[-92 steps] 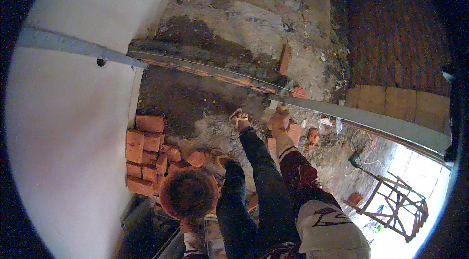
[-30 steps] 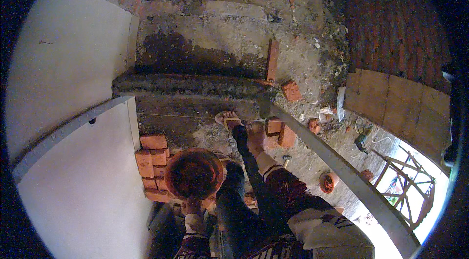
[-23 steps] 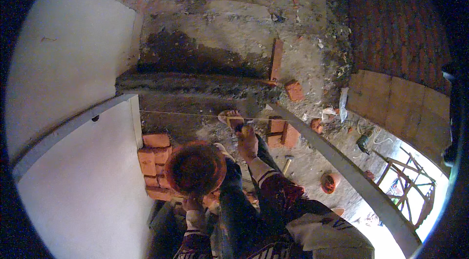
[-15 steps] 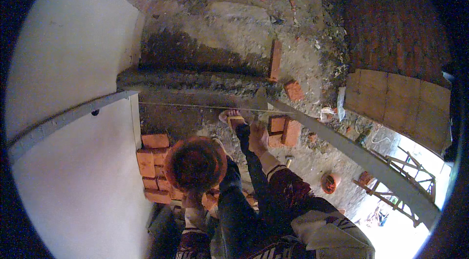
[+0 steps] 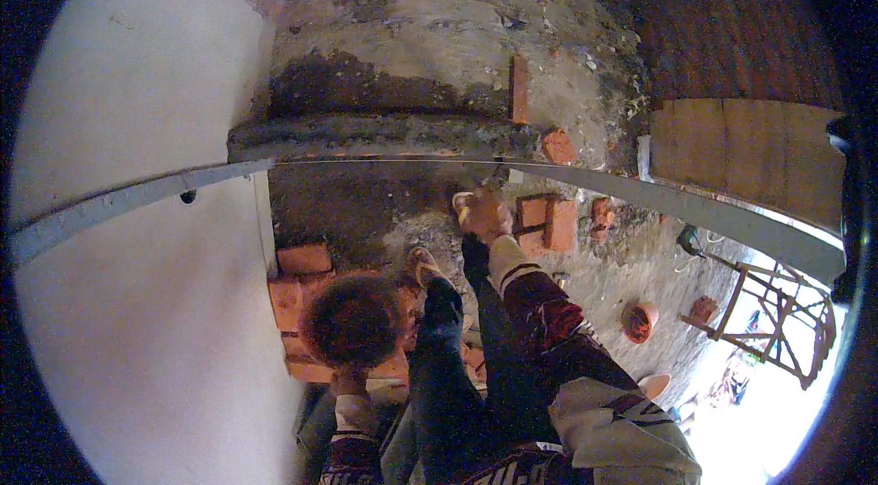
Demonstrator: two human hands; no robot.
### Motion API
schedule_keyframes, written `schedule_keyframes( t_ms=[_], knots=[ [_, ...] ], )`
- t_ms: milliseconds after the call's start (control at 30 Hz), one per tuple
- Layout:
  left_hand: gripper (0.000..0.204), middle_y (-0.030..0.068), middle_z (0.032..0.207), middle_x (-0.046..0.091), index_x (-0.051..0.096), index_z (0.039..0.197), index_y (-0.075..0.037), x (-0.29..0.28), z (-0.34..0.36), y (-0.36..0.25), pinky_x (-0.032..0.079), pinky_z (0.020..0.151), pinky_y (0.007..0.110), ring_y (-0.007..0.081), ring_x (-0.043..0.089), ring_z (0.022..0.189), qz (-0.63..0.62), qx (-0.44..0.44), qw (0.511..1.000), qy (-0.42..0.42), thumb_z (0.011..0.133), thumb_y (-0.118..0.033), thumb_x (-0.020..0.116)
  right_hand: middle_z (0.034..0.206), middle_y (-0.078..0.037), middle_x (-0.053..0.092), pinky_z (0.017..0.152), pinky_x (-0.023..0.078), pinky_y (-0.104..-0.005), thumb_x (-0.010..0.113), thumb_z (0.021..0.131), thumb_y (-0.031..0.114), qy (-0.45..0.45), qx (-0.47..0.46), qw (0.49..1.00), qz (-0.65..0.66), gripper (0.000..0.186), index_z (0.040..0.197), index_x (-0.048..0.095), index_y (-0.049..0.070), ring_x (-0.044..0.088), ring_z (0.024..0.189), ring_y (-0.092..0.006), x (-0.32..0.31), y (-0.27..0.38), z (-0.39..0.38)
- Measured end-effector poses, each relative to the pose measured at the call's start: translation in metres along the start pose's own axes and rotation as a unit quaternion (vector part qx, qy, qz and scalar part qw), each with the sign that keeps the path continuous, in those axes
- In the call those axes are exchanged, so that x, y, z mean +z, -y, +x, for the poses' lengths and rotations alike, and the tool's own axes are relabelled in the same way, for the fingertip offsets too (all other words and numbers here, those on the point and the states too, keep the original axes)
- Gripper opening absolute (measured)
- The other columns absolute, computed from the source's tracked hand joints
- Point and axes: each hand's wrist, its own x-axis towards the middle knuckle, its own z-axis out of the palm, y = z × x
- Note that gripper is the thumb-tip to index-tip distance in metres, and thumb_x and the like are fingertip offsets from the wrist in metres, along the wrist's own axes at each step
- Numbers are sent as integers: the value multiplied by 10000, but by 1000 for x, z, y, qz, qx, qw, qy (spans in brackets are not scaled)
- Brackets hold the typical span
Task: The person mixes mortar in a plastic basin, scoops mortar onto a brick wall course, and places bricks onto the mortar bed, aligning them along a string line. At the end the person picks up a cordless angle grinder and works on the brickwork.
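A round, reddish-brown bowl (image 5: 352,320) is held by its near rim in my left hand (image 5: 347,382), over the stacked bricks by the wall. Its inside is dark and blurred. My right hand (image 5: 491,212) reaches forward, fingers closed round what looks like a trowel; motion blur hides most of it. Just beyond that hand a thin string line (image 5: 412,160) runs across, close to a low mortar-covered ledge (image 5: 366,135). Bricks (image 5: 560,225) lie to the right of my right hand.
Stacked bricks (image 5: 302,260) stand against the white wall (image 5: 137,339) at left. A grey beam (image 5: 677,201) slants away at right. Beyond it are a small orange pot (image 5: 639,322) and a wooden frame (image 5: 777,316). My sandalled feet (image 5: 424,264) are below the string.
My right hand has moved forward, nearer the string, and the trowel has blurred. The bowl in my left hand has shifted slightly down and left. The whole view has tilted somewhat.
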Motion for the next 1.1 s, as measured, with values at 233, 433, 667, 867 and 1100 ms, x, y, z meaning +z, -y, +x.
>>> schedule_keyframes(
  t_ms=[233,433,667,867,1100],
  knots=[
    [409,101,1223,656,626,1250,-200,19,18,-30,554,834,404,321,646,998,-72,3,994,88,896,-399,680,1119,-266,682,870,519,-563,610,966,344,-36,-146,985,84,391,1241,640,68,644,1034,-483,2,-87,-36],
    [414,101,1233,652,620,1263,-202,89,-10,-86,552,837,400,319,643,1002,-197,21,962,188,904,-403,671,1105,-233,669,869,530,-561,614,907,230,187,-233,954,-3,267,1124,670,85,645,1022,-467,-21,-93,-170],
    [390,35,1048,618,572,1107,-108,180,-58,-130,521,772,334,200,602,936,85,281,954,51,803,39,766,1341,-229,604,865,583,-568,494,995,251,182,-227,954,-70,378,1338,576,116,634,1168,-449,-30,-46,-203],
    [329,-30,836,497,519,879,-145,213,-122,-145,465,663,307,119,519,758,-37,293,941,167,791,85,737,1360,-259,576,799,583,-532,500,984,217,214,-263,938,-77,533,1496,426,90,708,1015,-399,-49,-82,-204],
    [326,-27,850,571,519,869,-150,249,-193,-166,486,627,270,94,583,780,-114,314,920,204,791,92,723,1039,-197,731,745,595,-565,504,1002,323,140,-302,931,-153,446,1383,565,101,735,890,-414,-132,-116,-228]
  ],
)
